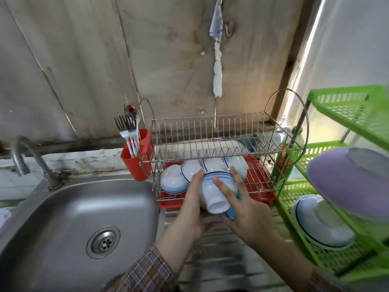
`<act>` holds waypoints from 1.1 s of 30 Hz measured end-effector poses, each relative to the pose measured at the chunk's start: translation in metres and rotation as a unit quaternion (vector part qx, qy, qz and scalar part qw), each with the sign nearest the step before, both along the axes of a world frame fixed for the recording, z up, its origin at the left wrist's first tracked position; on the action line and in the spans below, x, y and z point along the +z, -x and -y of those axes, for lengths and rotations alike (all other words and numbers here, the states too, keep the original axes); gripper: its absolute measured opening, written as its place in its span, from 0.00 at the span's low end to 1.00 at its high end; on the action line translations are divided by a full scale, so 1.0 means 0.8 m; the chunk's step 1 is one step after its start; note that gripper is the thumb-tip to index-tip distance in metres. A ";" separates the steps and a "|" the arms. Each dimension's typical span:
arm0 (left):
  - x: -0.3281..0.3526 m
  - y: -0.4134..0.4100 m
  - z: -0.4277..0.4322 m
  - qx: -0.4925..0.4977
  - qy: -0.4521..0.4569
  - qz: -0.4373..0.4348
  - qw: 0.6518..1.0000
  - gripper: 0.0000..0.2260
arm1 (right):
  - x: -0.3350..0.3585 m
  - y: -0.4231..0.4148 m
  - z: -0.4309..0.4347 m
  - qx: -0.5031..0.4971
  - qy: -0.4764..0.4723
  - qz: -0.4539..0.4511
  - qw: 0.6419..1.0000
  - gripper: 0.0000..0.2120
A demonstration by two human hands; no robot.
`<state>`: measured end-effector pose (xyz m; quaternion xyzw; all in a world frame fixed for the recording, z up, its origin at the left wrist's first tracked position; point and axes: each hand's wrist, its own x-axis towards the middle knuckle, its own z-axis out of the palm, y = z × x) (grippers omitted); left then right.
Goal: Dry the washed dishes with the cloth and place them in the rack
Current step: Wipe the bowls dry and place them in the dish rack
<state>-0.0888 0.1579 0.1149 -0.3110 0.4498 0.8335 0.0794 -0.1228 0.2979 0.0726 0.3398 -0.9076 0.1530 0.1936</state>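
Fingers (197, 179) of the left hand (189, 209) run up the left side of a white bowl (214, 193) with blue bands, and the palm cups it from below, so this hand grips the bowl. The right hand (249, 213) lies on the bowl's right side with two fingers spread across its wall. A blue cloth (231, 214) is bunched between that palm and the bowl; the thumb appears to pin it, though the hold is partly hidden. The bowl is tilted, foot towards the camera and rim towards the wire dish rack (210, 131), just in front of the rack's lower tier and above the ribbed steel draining board (221, 249).

Lower tier: several white, blue-rimmed bowls (174, 180) lie upturned or on edge in a row, over a red drip tray (259, 182). A red cutlery holder (139, 157) hangs on the rack's left end with forks (126, 127) standing tines up.

Left of the rack is a steel sink (73, 207) with a tap (23, 157). To the right, a green plastic shelf (347, 104) carries an upturned purple bowl (353, 180), and a larger white bowl with a blue rim line (320, 224) leans on the level below.
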 end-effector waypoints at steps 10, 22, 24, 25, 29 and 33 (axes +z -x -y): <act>-0.035 0.042 -0.028 -0.013 0.242 -0.062 0.968 0.10 | -0.023 0.044 -0.046 -0.038 0.175 0.137 0.974 0.46; -0.047 0.094 -0.022 -0.125 0.698 -0.187 0.679 0.22 | -0.043 0.101 -0.066 -0.132 0.522 0.372 0.756 0.36; -0.052 0.109 -0.017 -0.153 0.742 -0.193 0.623 0.26 | -0.040 0.117 -0.067 -0.139 0.523 0.419 0.729 0.32; -0.053 0.116 -0.016 -0.166 0.756 -0.197 0.601 0.27 | -0.038 0.124 -0.067 -0.140 0.526 0.443 0.712 0.29; -0.063 0.137 -0.018 -0.190 0.792 -0.208 0.542 0.31 | -0.029 0.151 -0.070 -0.195 0.508 0.491 0.681 0.28; -0.070 0.160 -0.017 -0.229 0.803 -0.179 0.520 0.41 | -0.023 0.169 -0.073 -0.246 0.441 0.514 0.693 0.37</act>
